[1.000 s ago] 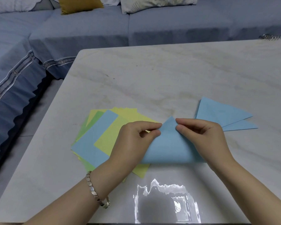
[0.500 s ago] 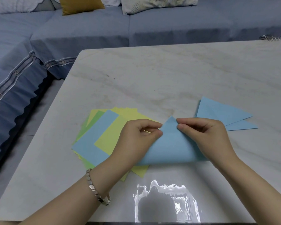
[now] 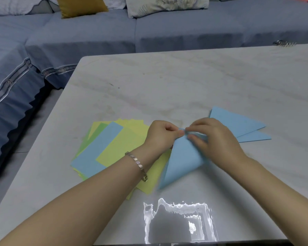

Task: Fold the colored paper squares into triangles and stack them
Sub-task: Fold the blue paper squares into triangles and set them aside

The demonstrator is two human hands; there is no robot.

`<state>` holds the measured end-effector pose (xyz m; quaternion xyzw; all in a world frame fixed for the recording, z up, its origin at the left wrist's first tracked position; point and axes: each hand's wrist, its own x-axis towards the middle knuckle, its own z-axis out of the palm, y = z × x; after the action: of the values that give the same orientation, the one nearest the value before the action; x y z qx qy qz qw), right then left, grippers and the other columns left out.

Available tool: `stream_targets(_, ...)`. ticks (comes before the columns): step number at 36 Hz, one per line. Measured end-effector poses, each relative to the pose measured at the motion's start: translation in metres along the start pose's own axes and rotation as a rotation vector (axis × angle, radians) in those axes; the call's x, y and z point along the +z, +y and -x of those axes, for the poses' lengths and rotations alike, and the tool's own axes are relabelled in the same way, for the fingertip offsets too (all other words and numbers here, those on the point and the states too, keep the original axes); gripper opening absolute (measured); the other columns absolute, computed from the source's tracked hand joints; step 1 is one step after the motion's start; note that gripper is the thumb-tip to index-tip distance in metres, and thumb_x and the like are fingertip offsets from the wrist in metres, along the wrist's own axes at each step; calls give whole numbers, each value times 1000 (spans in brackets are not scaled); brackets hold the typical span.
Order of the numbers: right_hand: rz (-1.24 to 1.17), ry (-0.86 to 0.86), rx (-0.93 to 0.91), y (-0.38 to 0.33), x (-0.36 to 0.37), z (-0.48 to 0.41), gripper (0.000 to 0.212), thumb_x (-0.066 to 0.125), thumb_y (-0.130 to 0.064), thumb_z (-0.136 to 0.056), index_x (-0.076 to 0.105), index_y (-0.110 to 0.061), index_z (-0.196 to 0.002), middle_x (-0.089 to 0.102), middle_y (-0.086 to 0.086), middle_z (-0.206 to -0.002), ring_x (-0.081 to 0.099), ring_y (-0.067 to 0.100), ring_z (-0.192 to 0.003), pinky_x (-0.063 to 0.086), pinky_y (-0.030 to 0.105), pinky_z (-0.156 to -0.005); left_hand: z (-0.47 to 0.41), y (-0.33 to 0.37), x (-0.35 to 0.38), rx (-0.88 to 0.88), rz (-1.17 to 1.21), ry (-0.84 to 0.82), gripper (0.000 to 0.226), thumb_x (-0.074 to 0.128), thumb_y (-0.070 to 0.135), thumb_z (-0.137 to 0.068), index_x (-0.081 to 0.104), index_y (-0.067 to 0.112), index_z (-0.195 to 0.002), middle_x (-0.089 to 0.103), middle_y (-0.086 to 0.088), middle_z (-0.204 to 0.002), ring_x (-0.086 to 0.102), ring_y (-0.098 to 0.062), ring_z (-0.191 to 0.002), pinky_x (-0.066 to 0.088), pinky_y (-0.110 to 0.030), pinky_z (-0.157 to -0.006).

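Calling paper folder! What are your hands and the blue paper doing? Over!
Left hand, right hand: both pinching blue paper at its top corner. Paper folded over, not yet on blue triangles. Nothing blocking the way there.

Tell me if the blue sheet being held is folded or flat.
Folded: the blue sheet forms a triangle, its top corners pinched together by the left hand and right hand. Crease sharpness: cannot tell.

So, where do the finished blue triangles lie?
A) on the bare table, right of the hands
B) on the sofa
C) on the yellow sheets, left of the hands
A: the blue triangles lie overlapped on the table, beside the right hand, which pinches the blue sheet.
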<state>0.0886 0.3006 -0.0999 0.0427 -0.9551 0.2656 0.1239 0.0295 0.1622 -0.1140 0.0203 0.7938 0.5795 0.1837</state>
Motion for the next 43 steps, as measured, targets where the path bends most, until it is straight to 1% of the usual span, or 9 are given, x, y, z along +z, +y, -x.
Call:
stream_targets(3,53,-80,-162,9,16,13,16,68,-11,-82,72,-8,-97,66,12,-104,61,31,-97,48,39,-85,-16,-11,3,10,-86,64,24,71,7,-77,61,16,-57,57,3,-57,52,-12,-59,46,-28,-65)
stream_targets(8,116,-238,-260,27,38,38,23,62,-21,-85,70,-7,-102,66,10,-111,63,28,-102,48,38,-89,-24,-28,-1,69,-224,130,14,69,12,-77,67,16,-64,59,12,-58,52,-6,-58,42,-22,-59)
stream_targets(13,154,-169,-315,31,51,56,28,70,-21,-78,70,-5,-100,67,10,-106,64,27,-101,51,37,-85,-21,-43,-2,138,-307,143,12,67,16,-79,68,14,-67,65,2,-66,57,-15,-66,46,-31,-64)
stream_targets(17,147,-152,-354,33,53,68,29,57,-28,-88,68,-5,-101,65,9,-103,63,27,-99,52,34,-83,-21,-47,-1,137,-282,158,11,68,16,-79,67,16,-68,64,6,-66,59,-15,-69,45,-29,-66)
stream_targets(20,153,-146,-351,32,53,73,36,46,-31,-89,69,-5,-100,65,9,-99,63,27,-92,51,30,-80,-22,-48,-3,133,-281,151,10,68,16,-79,68,16,-69,63,9,-67,59,-12,-70,46,-27,-68)
stream_targets(25,165,-131,-316,28,55,82,34,47,-33,-90,69,-8,-98,63,6,-92,62,27,-84,52,34,-77,-23,-51,-3,115,-248,149,17,69,17,-78,63,23,-63,60,14,-63,55,-10,-66,46,-30,-68)
stream_targets(30,208,-37,-289,22,58,84,34,48,-32,-88,71,-8,-94,64,3,-83,62,23,-78,46,35,-94,-21,-53,-4,153,-264,141,17,68,19,-79,64,26,-65,64,12,-67,60,-12,-72,48,-32,-72)
stream_targets(36,246,-23,-233,17,58,84,32,48,-29,-86,72,-8,-92,65,2,-83,63,22,-78,35,33,-100,-22,-55,-7,170,-253,124,12,68,17,-79,68,22,-69,68,7,-72,61,-12,-73,48,-31,-72)
stream_targets(43,293,-45,-146,21,52,82,39,43,-34,-87,71,-8,-97,67,3,-94,64,22,-89,33,37,-99,-22,-56,-8,166,-228,128,7,67,16,-80,71,17,-75,69,4,-76,62,-12,-75,46,-23,-71)
